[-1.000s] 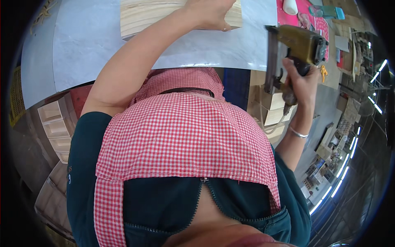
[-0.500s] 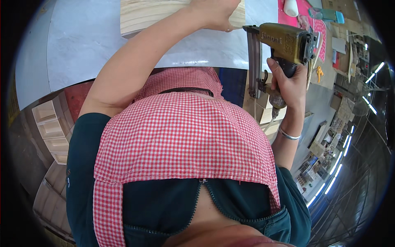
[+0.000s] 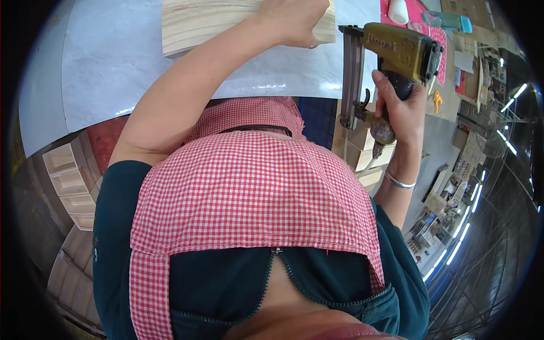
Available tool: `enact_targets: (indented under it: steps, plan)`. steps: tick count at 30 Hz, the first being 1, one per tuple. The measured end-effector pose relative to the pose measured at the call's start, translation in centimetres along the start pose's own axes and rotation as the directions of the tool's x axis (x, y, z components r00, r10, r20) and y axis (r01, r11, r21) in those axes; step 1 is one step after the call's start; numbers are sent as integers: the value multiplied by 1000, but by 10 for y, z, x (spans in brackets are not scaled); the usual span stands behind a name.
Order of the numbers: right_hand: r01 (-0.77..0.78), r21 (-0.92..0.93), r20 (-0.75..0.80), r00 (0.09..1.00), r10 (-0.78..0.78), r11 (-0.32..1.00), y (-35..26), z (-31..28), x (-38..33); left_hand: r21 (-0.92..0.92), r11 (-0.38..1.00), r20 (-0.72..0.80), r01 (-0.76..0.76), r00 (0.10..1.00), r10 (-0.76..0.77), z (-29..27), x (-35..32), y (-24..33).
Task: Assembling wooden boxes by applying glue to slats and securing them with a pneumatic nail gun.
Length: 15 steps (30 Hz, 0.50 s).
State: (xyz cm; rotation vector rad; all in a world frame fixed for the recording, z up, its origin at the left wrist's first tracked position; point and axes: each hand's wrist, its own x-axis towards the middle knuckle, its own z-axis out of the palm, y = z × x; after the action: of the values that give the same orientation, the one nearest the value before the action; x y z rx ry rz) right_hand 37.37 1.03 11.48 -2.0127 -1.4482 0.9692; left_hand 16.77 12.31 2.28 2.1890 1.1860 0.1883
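Observation:
A pale wooden board (image 3: 209, 25) with visible grain lies on the white marbled table and runs out of the top of the view. My left hand (image 3: 294, 22) is closed over the board's right part, thumb toward the right end; its other fingers are mostly hidden or cut off. My right hand (image 3: 399, 107) grips a gold-brown pneumatic nail gun (image 3: 396, 48) by its dark handle. The gun's nose is just right of the board, with a small gap between them. Its long grey magazine (image 3: 352, 79) hangs down past the table's front edge, and a hose leads from the handle's bottom.
The table (image 3: 113, 68) spans the top, its front edge close to my checked apron (image 3: 255, 187). A white bottle (image 3: 398, 11) and a teal container (image 3: 450, 21) lie at upper right. Stacked wooden drawer boxes (image 3: 71, 181) stand at left; other wooden pieces (image 3: 371, 153) are below the gun.
The nail gun has moved slightly up and right, and its nose has come away from the board's right end and my left thumb. My left hand stays on the board.

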Motion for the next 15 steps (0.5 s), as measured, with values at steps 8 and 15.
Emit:
enact_targets:
  steps: [8,15]
  plan:
    - [2,-24,33,999,-1,1000,-8,5,16,-19,1000,-28,-6,1000,5,3,1,-3]
    - [-3,-14,33,999,3,1000,-9,7,16,-48,999,-19,11,1000,-12,9,4,-5]
